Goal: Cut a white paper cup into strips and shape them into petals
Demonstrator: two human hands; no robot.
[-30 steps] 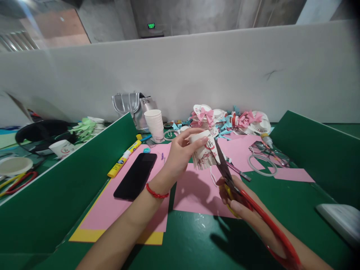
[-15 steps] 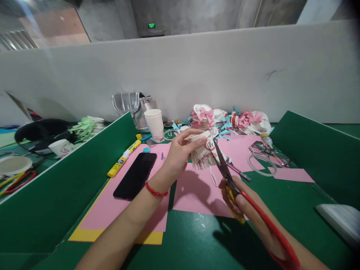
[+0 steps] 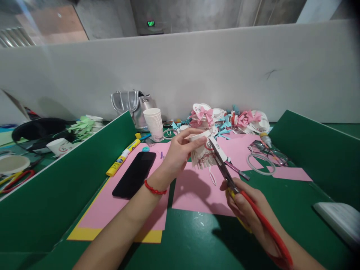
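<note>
My left hand, with a red bracelet at the wrist, grips a paper cup by its base end. Narrow strips are cut along the cup's side and hang downward. In my right hand is a pair of scissors with red and yellow handles. The blades lie at the cup's printed wall, nearly closed together. Pink paper is spread on the green table below both hands.
Left of my arm lie a black phone and a yellow glue stick. Stacked cups stand behind. Glasses, a tape ring and finished paper crafts sit farther right. Green dividers border both sides.
The scissor blades have come together at the cup wall, and the fingers of my right hand have closed on the handles. My left hand holds the cup in about the same place.
</note>
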